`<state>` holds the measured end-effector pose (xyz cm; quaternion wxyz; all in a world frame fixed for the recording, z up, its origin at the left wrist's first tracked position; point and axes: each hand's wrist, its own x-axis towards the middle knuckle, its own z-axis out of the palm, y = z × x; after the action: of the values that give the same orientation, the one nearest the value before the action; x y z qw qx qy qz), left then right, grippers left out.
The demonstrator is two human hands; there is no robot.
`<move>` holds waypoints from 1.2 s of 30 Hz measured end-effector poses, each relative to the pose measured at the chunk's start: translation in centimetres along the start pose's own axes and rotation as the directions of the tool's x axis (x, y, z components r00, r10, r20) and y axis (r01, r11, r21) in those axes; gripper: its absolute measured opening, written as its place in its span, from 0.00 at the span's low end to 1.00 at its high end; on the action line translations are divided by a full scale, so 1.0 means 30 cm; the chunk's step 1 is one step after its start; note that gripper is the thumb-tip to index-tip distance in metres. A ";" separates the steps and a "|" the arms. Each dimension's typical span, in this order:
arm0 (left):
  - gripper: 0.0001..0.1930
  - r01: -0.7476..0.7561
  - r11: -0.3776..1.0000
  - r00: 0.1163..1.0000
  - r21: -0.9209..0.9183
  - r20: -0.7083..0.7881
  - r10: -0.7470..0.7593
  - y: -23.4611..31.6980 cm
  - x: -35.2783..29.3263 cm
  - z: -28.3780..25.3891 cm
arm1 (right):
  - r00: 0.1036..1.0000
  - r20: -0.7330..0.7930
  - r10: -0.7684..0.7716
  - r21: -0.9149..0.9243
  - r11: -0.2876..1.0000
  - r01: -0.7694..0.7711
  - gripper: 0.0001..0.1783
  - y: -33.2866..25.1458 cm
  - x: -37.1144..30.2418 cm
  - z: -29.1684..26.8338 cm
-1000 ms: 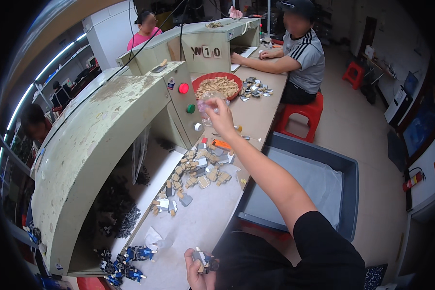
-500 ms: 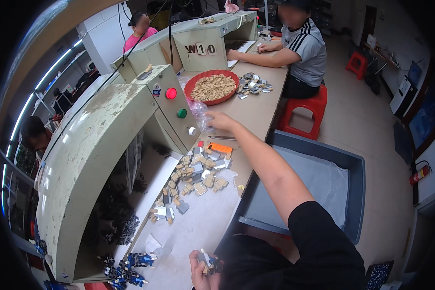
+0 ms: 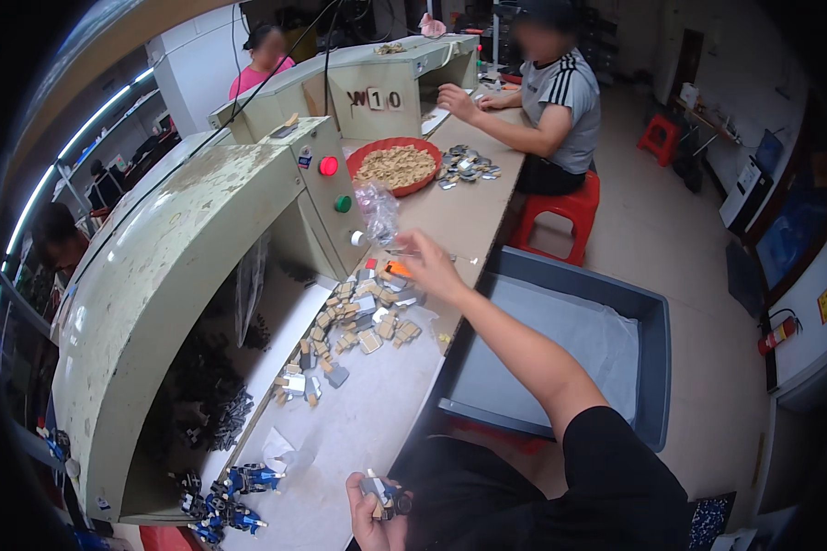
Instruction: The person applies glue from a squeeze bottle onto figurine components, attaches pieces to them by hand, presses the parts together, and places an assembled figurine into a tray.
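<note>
At the lower middle, my left hand (image 3: 366, 522) is closed around a small toy part (image 3: 379, 494) in grey, beige and black; my fingers partly cover it. My right hand (image 3: 429, 268) reaches out over the table, its fingers pinched on a thin metal tool (image 3: 467, 259), whose exact kind is too small to make out. Just under that hand lies an orange block (image 3: 396, 269), partly covered. Beside it spreads a pile of small beige and grey plastic pieces (image 3: 369, 341). A crumpled clear plastic bag (image 3: 377, 219) rests just beyond my fingers.
Left stands a pale machine housing (image 3: 156, 248) with dark pieces inside. Blue toy figures (image 3: 239, 496) lie in front. Farther off are a red basket (image 3: 379, 190) of beige pieces and a seated co-worker (image 3: 560, 106). A grey bin (image 3: 654, 367) stands right of the table.
My right hand has drawn back toward me from the plastic bag, and a thin tool now shows at its fingers. The left hand keeps its part. The co-worker has raised a hand.
</note>
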<state>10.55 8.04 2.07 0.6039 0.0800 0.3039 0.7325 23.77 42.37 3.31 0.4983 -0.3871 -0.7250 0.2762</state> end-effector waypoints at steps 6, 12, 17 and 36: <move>0.18 0.035 0.999 0.999 -0.007 0.027 -0.035 -0.005 -0.011 -0.009 | 0.989 0.110 -0.101 -0.118 0.986 0.114 0.15 -0.010 -0.102 -0.072; 0.24 0.157 0.980 0.982 0.125 -0.123 -0.142 0.009 0.018 -0.010 | 0.945 -0.040 -0.325 -0.668 0.712 0.217 0.21 0.224 0.445 -0.047; 0.24 0.199 0.970 0.954 0.143 -0.256 -0.158 0.013 0.123 0.073 | 0.996 0.052 0.068 -0.737 0.676 -0.008 0.22 0.395 0.660 0.083; 0.24 0.143 0.988 0.983 0.061 -0.122 -0.135 0.002 0.036 0.040 | 0.927 0.270 -0.259 0.195 0.958 0.211 0.17 -0.267 -0.385 -0.106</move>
<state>10.81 9.46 2.79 0.6317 0.0364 0.3690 0.6808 26.80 28.35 4.85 0.4449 -0.2103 -0.8069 0.3267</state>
